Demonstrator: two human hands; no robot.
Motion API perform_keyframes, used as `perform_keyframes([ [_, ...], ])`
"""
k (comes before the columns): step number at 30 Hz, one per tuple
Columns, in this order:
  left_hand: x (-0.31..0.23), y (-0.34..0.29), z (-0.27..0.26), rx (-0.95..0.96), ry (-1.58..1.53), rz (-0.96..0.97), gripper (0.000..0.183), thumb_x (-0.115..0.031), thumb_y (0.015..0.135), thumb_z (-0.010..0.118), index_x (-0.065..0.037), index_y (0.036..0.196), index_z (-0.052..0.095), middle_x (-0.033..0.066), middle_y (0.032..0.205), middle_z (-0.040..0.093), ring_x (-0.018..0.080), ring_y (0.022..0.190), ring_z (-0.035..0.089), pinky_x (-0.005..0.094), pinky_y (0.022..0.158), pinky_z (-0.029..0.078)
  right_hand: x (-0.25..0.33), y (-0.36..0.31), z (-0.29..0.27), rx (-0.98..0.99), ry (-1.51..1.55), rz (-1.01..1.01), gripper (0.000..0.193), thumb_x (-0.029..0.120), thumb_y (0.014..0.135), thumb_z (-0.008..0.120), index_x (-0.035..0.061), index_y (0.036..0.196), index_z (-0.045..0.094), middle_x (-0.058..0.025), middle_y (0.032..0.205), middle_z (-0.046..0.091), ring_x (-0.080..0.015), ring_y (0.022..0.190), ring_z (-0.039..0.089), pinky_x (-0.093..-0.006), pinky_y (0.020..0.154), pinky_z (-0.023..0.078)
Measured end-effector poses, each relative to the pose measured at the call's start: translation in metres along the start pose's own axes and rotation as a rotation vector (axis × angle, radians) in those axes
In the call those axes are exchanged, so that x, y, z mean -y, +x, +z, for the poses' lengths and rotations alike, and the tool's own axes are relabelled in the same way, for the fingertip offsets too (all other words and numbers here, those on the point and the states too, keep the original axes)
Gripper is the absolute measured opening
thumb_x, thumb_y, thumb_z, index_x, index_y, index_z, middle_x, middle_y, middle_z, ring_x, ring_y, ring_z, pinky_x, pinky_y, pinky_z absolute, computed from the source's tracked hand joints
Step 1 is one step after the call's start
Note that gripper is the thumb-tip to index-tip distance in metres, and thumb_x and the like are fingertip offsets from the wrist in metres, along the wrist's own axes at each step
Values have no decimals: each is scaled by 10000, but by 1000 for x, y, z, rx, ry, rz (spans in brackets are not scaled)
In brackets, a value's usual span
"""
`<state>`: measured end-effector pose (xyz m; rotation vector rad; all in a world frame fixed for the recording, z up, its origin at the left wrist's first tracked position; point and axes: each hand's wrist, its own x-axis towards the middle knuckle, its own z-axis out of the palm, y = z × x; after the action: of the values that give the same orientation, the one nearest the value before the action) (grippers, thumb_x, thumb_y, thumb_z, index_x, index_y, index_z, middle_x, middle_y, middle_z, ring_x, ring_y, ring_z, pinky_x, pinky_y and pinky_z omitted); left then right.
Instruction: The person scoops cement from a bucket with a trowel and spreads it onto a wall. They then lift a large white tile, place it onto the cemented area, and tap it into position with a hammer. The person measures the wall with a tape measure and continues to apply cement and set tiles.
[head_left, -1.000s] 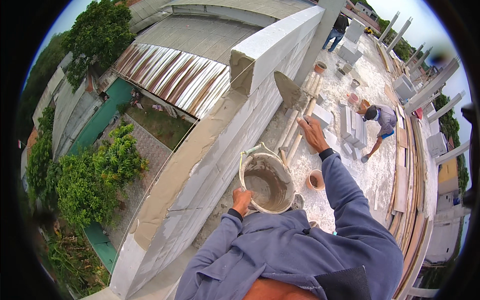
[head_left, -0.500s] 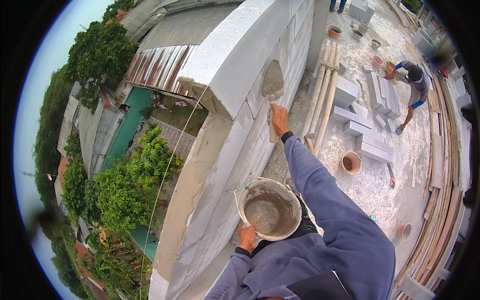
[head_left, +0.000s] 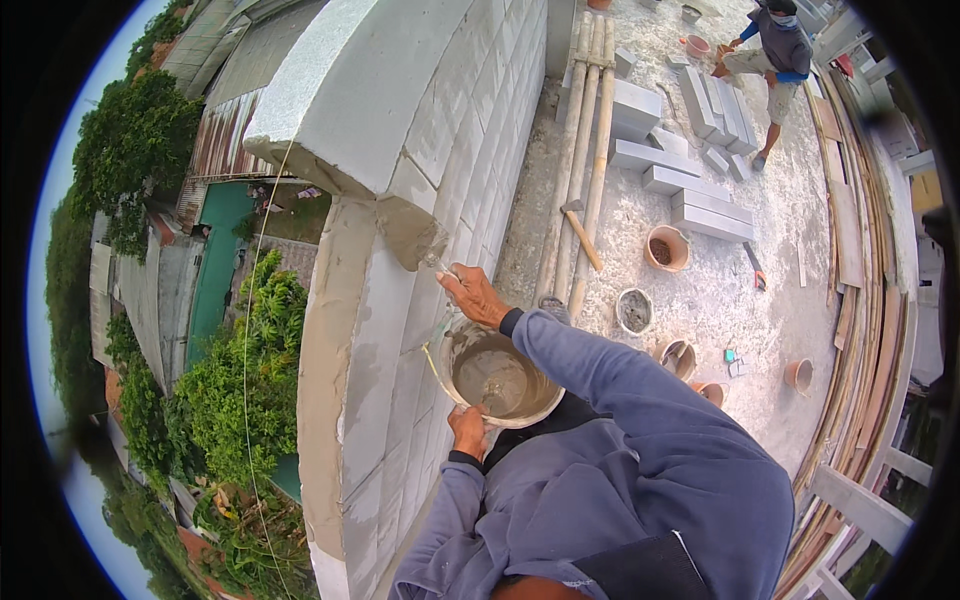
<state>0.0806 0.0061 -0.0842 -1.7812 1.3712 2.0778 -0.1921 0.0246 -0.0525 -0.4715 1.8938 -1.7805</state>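
My right hand (head_left: pixel 474 296) is closed round the handle of a trowel. Its mortar-smeared blade (head_left: pixel 412 238) lies against the face of the pale block wall (head_left: pixel 450 120), just below the end of the raised top block. With my left hand (head_left: pixel 468 431) I grip the near rim of a bucket (head_left: pixel 545 402), tilted against my body. Wet grey mortar (head_left: pixel 492 378) lies inside it. Beige mortar (head_left: pixel 335 300) coats the wall's lower top, left of the trowel.
A taut string (head_left: pixel 250 370) runs along the wall's outer side, above trees and roofs. On the floor to the right are bamboo poles (head_left: pixel 575 150), a hammer (head_left: pixel 583 235), pale blocks (head_left: pixel 710 215), several buckets (head_left: pixel 667 248) and a saw (head_left: pixel 755 268). A co-worker (head_left: pixel 785 50) bends farther off.
My right hand has brought the trowel nearer, from the wall's inner face to the step by the top block's end. My left hand still holds the bucket. The view has shifted, and the co-worker's posture differs.
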Motion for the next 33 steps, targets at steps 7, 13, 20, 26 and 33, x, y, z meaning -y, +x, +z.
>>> perform_keyframes([
  [7,23,12,-20,60,-108,29,242,15,848,528,-9,1088,552,106,941,611,260,755,673,433,587,661,-4,-165,-53,51,-790,13,372,305,867,659,-57,949,654,-245,758,677,-436,748,688,-525,711,550],
  [13,32,26,-20,69,-78,11,176,-3,832,536,5,1007,549,120,918,604,274,759,672,452,603,661,-30,-234,-47,297,-990,301,314,211,788,664,-72,923,675,-286,919,694,-419,850,714,-497,746,582],
  [20,41,43,-12,90,-55,-1,96,-12,830,504,-10,914,550,118,864,578,266,678,630,428,529,616,-51,-229,-27,119,-819,226,290,229,839,647,-28,966,688,-292,960,697,-436,915,705,-513,776,580],
  [26,37,77,28,81,-47,-113,394,24,807,535,12,1201,544,144,1024,647,311,817,710,488,618,657,-66,-199,-130,-127,-825,335,300,277,909,611,-9,919,699,-285,840,695,-487,812,679,-579,748,535],
  [33,48,162,112,31,-29,-84,138,-13,840,507,-30,972,539,102,914,587,264,770,631,474,567,575,-162,-119,-268,-400,-731,561,434,357,949,624,-40,782,676,-305,801,676,-503,809,664,-575,724,509],
])
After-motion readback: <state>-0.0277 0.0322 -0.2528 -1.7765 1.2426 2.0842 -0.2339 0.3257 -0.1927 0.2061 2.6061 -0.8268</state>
